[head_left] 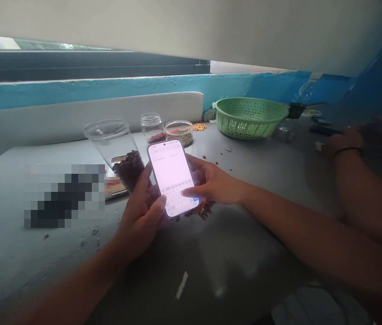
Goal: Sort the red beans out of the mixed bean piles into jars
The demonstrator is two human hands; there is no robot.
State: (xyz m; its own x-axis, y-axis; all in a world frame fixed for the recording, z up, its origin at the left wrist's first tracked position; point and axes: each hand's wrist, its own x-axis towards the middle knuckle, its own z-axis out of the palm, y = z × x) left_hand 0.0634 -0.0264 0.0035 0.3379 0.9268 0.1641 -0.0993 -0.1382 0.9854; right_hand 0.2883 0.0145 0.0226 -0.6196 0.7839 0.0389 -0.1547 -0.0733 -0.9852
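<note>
A smartphone (172, 174) with a bright white screen and an on-screen keyboard is held upright between both hands above the table. My left hand (143, 216) is wrapped round its lower left side, thumb at the screen's edge. Around the right side curls my right hand (214, 180), its thumb over the keys. Just behind the left hand, a tall clear jar (116, 140) holds dark brown beans. Partly hidden behind the phone lie loose mixed beans (206, 210). Beyond it are a small clear jar (152, 128) with reddish beans and a round clear container (180, 133) with greenish ones.
A green plastic basket (250, 119) stands at the back, near a pile of yellow kernels (199, 127). At the right, another person's forearm and hand (345, 142) rest over the table. A white scrap (182, 285) lies in front. A blurred-out patch covers something at left.
</note>
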